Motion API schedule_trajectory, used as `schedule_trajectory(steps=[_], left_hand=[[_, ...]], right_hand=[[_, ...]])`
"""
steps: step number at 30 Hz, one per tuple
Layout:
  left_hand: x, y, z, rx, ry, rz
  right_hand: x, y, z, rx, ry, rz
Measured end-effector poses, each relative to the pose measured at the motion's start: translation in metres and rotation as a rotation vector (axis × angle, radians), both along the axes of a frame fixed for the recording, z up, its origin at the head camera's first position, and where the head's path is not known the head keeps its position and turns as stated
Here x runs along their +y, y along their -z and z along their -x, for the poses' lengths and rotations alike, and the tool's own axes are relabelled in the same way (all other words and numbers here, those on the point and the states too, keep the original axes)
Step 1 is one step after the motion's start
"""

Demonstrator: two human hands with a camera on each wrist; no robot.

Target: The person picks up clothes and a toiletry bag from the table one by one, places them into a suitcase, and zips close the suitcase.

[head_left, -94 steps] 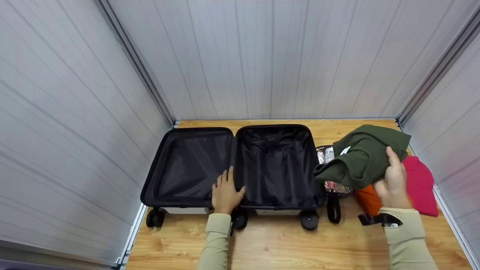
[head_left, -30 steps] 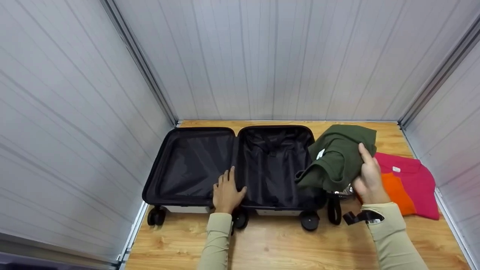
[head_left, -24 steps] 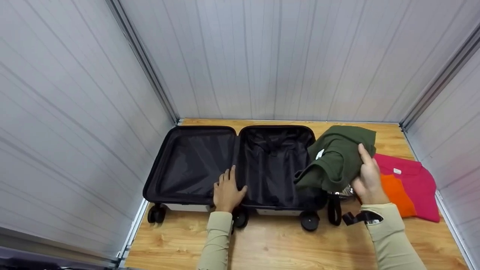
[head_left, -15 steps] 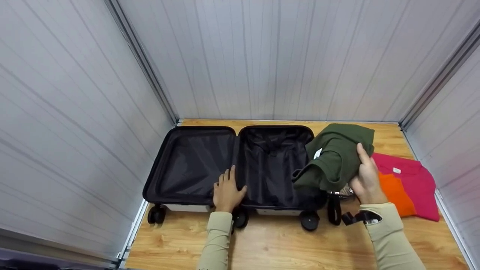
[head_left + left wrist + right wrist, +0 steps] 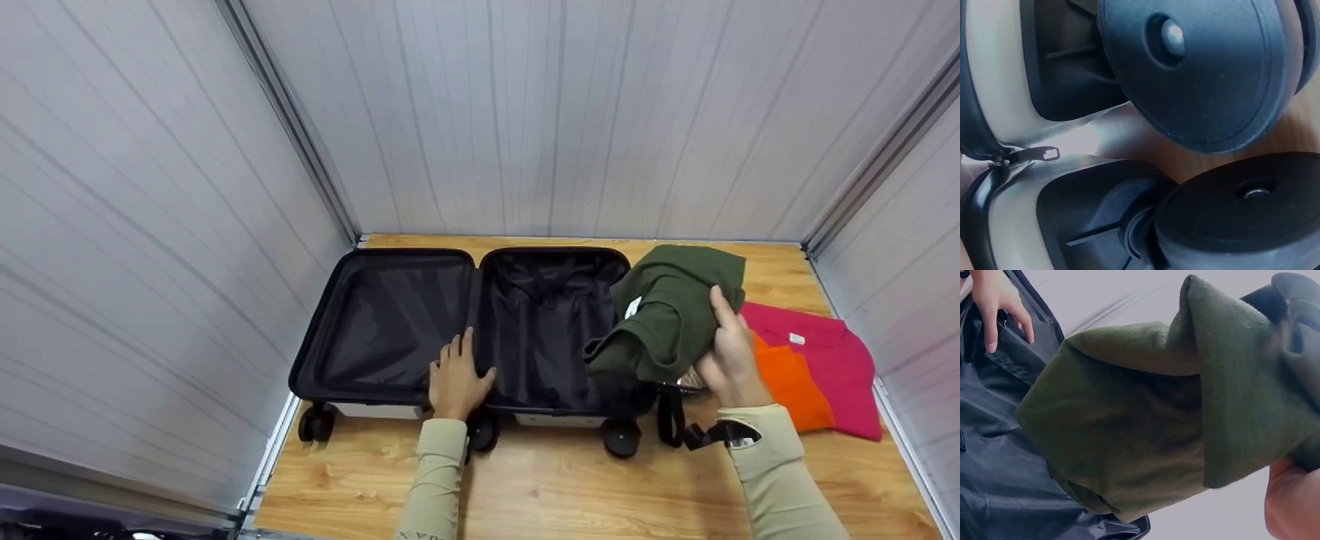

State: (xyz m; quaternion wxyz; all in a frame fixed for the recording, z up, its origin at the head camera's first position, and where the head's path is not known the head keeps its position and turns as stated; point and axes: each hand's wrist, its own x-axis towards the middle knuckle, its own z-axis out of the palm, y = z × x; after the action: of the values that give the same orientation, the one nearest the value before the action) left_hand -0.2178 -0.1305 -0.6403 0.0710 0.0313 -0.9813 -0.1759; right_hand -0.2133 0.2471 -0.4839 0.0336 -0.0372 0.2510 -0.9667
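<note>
A suitcase (image 5: pixel 401 322) lies open flat on the floor, both black-lined halves facing up. My left hand (image 5: pixel 459 381) rests on its middle hinge edge with fingers stretched out. In my right hand (image 5: pixel 729 364) is a folded dark green T-shirt (image 5: pixel 675 311), gripped with the thumb on top. It hangs over the right edge of the right half, its neckline and white tag showing. The right wrist view shows the underside of the shirt (image 5: pixel 1129 427), with the suitcase lining (image 5: pixel 1005 478) below left. Most of the right hand's fingers are hidden under the cloth.
Pink clothing (image 5: pixel 836 375) and orange clothing (image 5: pixel 795 386) lie on the wood floor at the right. A dark bag with silvery contents (image 5: pixel 690 381) is mostly hidden under the shirt; its black strap (image 5: pixel 670 420) sticks out. Suitcase wheels (image 5: pixel 1202 73) face me. Grey walls (image 5: pixel 562 127) enclose the floor.
Over about three seconds, my right hand has carried the green T-shirt left to the suitcase's right edge, covering the bag and revealing more pink and orange clothing. The left hand stays put.
</note>
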Motion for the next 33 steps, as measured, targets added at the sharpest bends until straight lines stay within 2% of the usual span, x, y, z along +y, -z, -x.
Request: schedule_trajectory(steps=[6, 13, 28, 33], left_hand=[[0.000, 0.000, 0.001, 0.000, 0.000, -0.010], [0.001, -0.001, 0.001, -0.004, 0.004, -0.021], [-0.001, -0.001, 0.002, -0.017, -0.003, 0.011], [-0.001, 0.000, 0.001, 0.002, -0.005, -0.002]], right_hand=[[-0.003, 0.002, 0.000, 0.024, 0.002, 0.001], [-0.003, 0.003, 0.000, 0.012, 0.003, -0.001], [-0.013, 0.002, 0.004, 0.006, -0.029, 0.013], [-0.020, 0.001, 0.006, 0.007, -0.035, 0.010]])
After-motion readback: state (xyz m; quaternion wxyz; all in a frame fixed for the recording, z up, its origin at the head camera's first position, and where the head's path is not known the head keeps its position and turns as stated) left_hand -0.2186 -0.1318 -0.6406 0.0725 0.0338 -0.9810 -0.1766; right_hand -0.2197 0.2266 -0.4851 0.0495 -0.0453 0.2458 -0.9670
